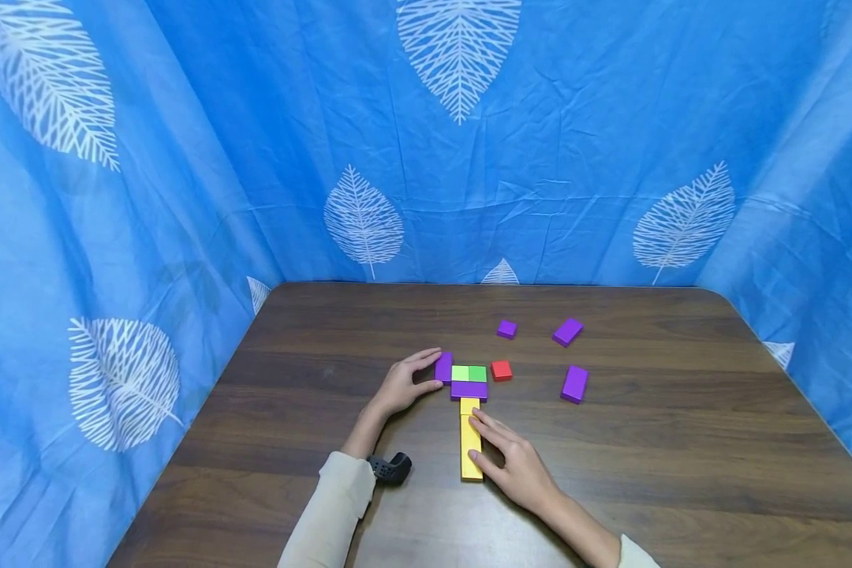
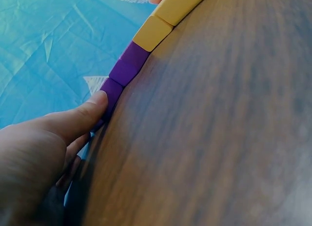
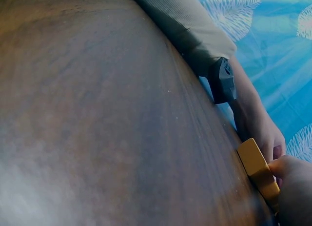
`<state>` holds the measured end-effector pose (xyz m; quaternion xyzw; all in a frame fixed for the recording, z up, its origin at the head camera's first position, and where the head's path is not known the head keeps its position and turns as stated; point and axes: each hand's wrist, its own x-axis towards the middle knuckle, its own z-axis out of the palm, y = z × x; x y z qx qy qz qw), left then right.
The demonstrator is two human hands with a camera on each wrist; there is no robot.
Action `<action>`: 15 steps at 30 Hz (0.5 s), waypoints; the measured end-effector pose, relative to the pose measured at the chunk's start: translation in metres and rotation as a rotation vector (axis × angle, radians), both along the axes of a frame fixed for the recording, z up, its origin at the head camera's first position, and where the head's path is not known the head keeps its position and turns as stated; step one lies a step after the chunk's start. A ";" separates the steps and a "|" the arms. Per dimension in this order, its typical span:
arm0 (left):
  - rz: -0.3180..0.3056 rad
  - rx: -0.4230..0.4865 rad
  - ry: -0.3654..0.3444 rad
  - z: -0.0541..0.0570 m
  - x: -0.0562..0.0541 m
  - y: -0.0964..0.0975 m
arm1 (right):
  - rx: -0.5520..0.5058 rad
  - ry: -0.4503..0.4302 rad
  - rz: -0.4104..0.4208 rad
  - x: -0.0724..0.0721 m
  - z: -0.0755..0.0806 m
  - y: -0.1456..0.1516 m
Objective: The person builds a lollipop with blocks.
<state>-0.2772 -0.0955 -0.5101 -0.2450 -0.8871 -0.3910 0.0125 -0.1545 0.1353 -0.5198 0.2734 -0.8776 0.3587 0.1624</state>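
Observation:
My left hand (image 1: pixel 400 385) holds a purple block (image 1: pixel 443 368) at the left of a flat arrangement, thumb at its near end and fingertips at its far end. In the left wrist view the thumb (image 2: pixel 92 109) presses on that block. Beside it lie a light green block (image 1: pixel 460 373) and a green block (image 1: pixel 477 373), with a purple block (image 1: pixel 468 390) crosswise below them. A small yellow block (image 1: pixel 470 405) and a long yellow block (image 1: pixel 471 450) run toward me from there. My right hand (image 1: pixel 521 467) touches both yellow ones from the right, its fingers extended.
A red block (image 1: pixel 501 370) lies right of the green one. Farther right are a small purple block (image 1: pixel 507 329) and two longer purple blocks (image 1: pixel 567 331). A black band (image 1: pixel 392 468) sits on the left wrist. Blue leaf-patterned curtains (image 1: pixel 539 142) surround the wooden table (image 1: pixel 681 410).

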 end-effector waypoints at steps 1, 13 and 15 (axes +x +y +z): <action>0.001 0.000 0.001 0.000 0.000 0.000 | 0.000 0.002 0.001 0.000 0.000 0.000; -0.004 -0.007 0.018 -0.001 0.000 0.000 | -0.008 -0.007 0.000 0.000 0.000 0.000; -0.008 -0.006 0.018 -0.001 0.000 -0.001 | -0.008 -0.011 -0.002 0.000 0.000 0.000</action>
